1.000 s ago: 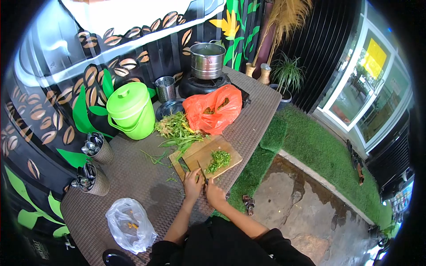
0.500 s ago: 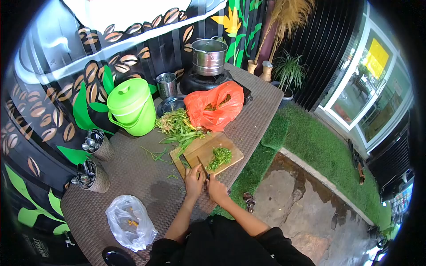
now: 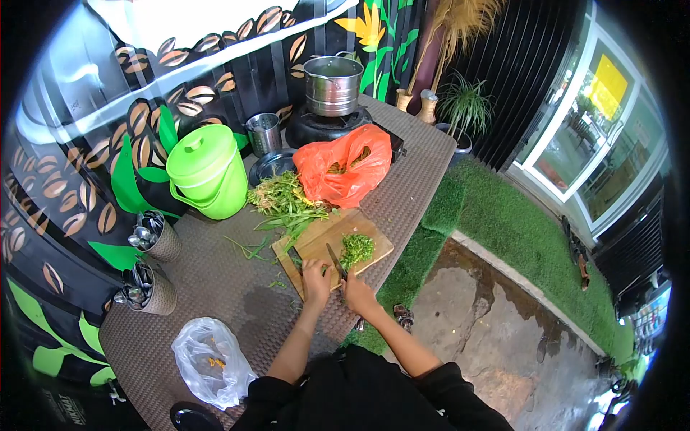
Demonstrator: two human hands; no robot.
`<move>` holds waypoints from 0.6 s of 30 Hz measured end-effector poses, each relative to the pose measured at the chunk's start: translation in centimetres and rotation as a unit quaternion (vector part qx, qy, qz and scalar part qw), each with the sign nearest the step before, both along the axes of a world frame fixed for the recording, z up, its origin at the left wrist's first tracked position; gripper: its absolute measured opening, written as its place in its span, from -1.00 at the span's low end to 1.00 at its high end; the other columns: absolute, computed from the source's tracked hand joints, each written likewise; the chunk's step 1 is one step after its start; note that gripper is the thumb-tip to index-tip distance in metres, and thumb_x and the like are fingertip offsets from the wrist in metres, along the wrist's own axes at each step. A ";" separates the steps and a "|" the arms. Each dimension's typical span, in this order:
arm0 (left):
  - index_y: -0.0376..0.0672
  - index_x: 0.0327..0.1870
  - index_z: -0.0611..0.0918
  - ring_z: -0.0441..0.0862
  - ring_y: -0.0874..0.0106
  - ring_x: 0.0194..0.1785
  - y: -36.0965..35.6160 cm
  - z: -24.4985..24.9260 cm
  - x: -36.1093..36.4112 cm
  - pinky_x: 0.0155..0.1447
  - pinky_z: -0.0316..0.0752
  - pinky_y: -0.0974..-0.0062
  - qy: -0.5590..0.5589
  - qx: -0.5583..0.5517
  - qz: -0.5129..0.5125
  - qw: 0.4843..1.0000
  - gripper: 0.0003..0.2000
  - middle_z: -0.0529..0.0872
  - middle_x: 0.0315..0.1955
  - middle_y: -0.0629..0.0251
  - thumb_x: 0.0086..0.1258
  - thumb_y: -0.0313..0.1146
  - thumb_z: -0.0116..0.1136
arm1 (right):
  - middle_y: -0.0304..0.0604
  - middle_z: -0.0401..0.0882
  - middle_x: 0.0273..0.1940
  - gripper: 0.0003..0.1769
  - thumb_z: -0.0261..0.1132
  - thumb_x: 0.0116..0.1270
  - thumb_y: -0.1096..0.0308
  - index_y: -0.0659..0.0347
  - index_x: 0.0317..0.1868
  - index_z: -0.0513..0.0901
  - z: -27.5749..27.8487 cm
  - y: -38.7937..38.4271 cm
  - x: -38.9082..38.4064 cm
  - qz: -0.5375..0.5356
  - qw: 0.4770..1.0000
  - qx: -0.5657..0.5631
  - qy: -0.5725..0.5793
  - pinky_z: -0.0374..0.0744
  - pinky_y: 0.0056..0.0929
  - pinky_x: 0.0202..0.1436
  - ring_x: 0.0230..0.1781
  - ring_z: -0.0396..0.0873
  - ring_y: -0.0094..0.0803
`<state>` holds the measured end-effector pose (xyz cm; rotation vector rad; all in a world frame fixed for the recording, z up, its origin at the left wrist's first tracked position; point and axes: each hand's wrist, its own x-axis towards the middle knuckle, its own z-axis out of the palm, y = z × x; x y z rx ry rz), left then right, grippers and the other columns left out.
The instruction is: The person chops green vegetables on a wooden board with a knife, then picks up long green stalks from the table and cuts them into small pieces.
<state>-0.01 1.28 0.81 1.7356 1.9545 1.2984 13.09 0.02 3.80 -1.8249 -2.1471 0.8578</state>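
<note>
My right hand (image 3: 359, 294) is wrapped round the handle of a knife (image 3: 335, 258), whose blade points away from me over the wooden cutting board (image 3: 316, 237). Beside the blade, on its left, my left hand (image 3: 316, 280) has its fingers curled down on greens (image 3: 325, 270), mostly hidden under them. A pile of finely chopped greens (image 3: 357, 250) lies on the right half of the board. Past the board's far left edge rests a heap of uncut leafy greens (image 3: 284, 201), some stems reaching onto the board.
An orange plastic bag (image 3: 345, 169) sits behind the board. Farther back, a steel pot (image 3: 333, 90) stands on a black stove (image 3: 323, 129). To the left are a green lidded bucket (image 3: 208, 172), cutlery holders (image 3: 157, 294) and a clear plastic bag (image 3: 212, 363).
The knife has shifted slightly right, with its blade now nearer the chopped pile. My right hand has moved a little right and up. My left fingers are still curled on the board.
</note>
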 end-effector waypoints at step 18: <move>-0.32 -0.30 0.66 0.44 0.18 -0.09 -1.0 -0.1 0.2 0.02 0.39 0.29 0.032 0.056 -0.002 0.998 -0.88 0.59 -0.31 0.17 0.17 -0.50 0.20 | 0.30 0.61 -0.33 -0.67 -0.04 0.45 0.16 0.30 -0.05 0.27 -0.7 -0.8 -1.5 -0.005 1.000 0.019 -0.010 0.57 0.07 -0.18 -0.25 0.62 0.19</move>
